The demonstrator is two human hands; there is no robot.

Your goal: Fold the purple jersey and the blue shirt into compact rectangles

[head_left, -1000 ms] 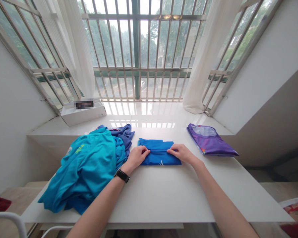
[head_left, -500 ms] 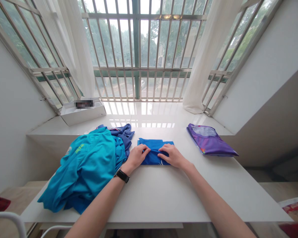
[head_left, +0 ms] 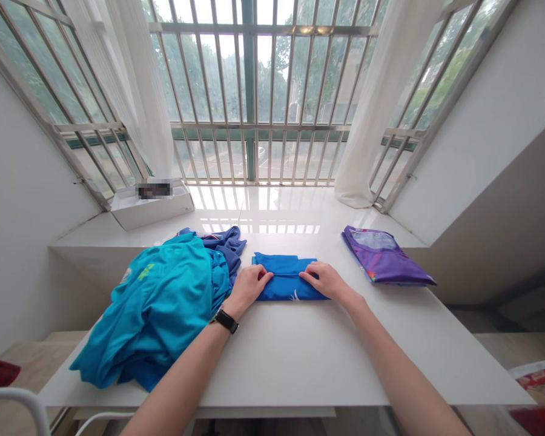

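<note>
A folded blue garment point(head_left: 285, 284) lies flat on the white table, with a crease across its middle and a small white mark near its front edge. My left hand point(head_left: 249, 283), with a black watch on its wrist, pinches the fold at the garment's left side. At the right side, my right hand point(head_left: 324, 280) has its thumb and fingers closed on the same fold. The fabric between them is pulled fairly straight. Just left of my left hand spreads a heaped teal garment point(head_left: 168, 297), touching a crumpled navy garment point(head_left: 229, 245) behind it.
A folded purple garment point(head_left: 388, 257) rests on the right of the table point(head_left: 300, 357). On the sill at the back left stands a white box point(head_left: 152, 212) with a blurred-out item in it. Barred windows and white curtains point(head_left: 358, 163) lie behind. A white curved frame point(head_left: 16, 396) shows lower left.
My right hand has slid to the right along the fold, so more of the blue garment shows between my hands. My left hand stays nearly in place.
</note>
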